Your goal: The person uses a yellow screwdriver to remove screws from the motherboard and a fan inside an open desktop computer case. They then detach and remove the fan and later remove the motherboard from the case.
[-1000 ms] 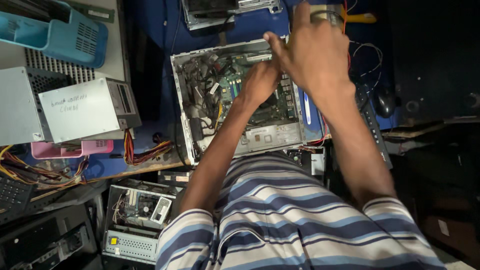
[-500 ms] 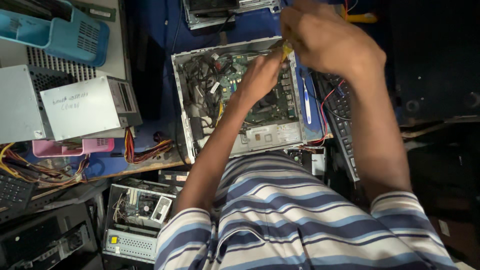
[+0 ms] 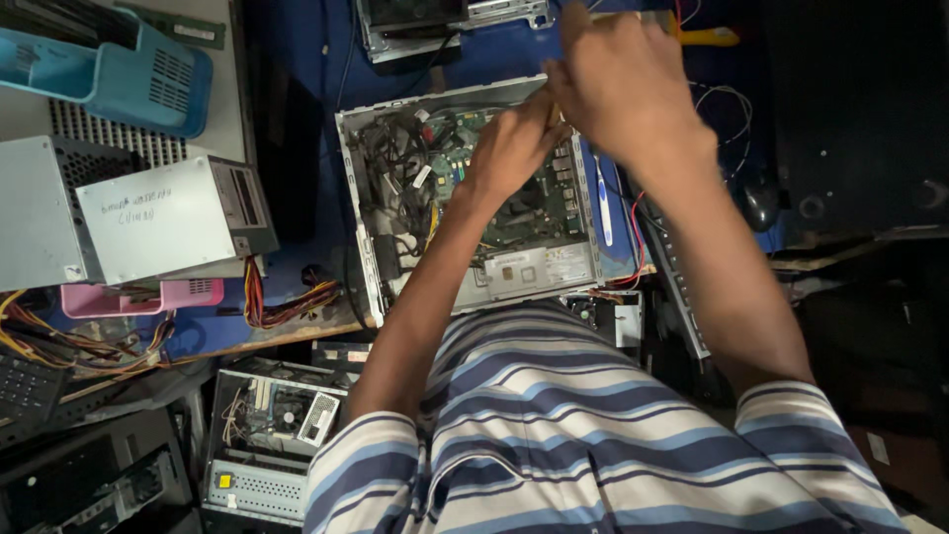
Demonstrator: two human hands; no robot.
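Left hand (image 3: 514, 148) and right hand (image 3: 623, 89) meet fingertip to fingertip above the open grey metal computer case (image 3: 465, 198), directly beneath them; whether either grasps anything cannot be told. Grey power-supply box (image 3: 173, 218) lies well leftward.

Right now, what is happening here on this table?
A person in a striped shirt leans over an open computer case on a blue-covered table. The left hand is inside the case, over the circuit board. The right hand is raised above the case's far right corner, close to the left one; whether it holds anything cannot be seen. Grey power supply units and a blue plastic basket sit to the left.
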